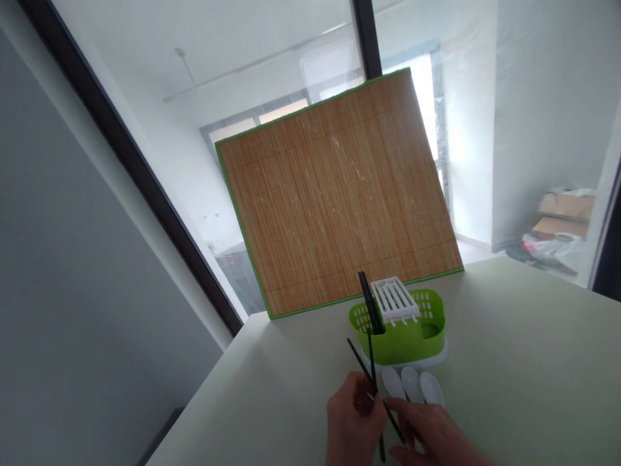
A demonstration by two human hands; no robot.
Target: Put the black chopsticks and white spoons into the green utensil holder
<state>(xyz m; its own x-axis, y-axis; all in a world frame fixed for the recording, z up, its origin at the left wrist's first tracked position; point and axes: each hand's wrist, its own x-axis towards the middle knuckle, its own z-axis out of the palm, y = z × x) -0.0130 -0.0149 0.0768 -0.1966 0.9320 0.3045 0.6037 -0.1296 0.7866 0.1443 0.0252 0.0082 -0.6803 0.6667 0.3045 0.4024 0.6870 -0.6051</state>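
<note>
My left hand (pixel 356 414) is closed around two black chopsticks (pixel 372 362), which cross each other just above its fingers. Beside it on the right, my right hand (pixel 427 430) reaches over the lower part of the chopsticks; its fingertips come close to them, and whether they grip is unclear. Beyond the hands stands a green utensil holder (pixel 405 344) on a white base, with more black chopsticks (pixel 369 304) upright in its left compartment and a white slatted rack (pixel 394 299) on top. Several white spoons (pixel 411 383) lie between the holder and my right hand, their handles partly hidden.
A bamboo mat (pixel 334 200) with green edging leans upright against the glass behind the holder. The pale table (pixel 272 388) ends at a diagonal left edge near a grey wall. Cardboard boxes (pixel 565 210) show beyond the glass.
</note>
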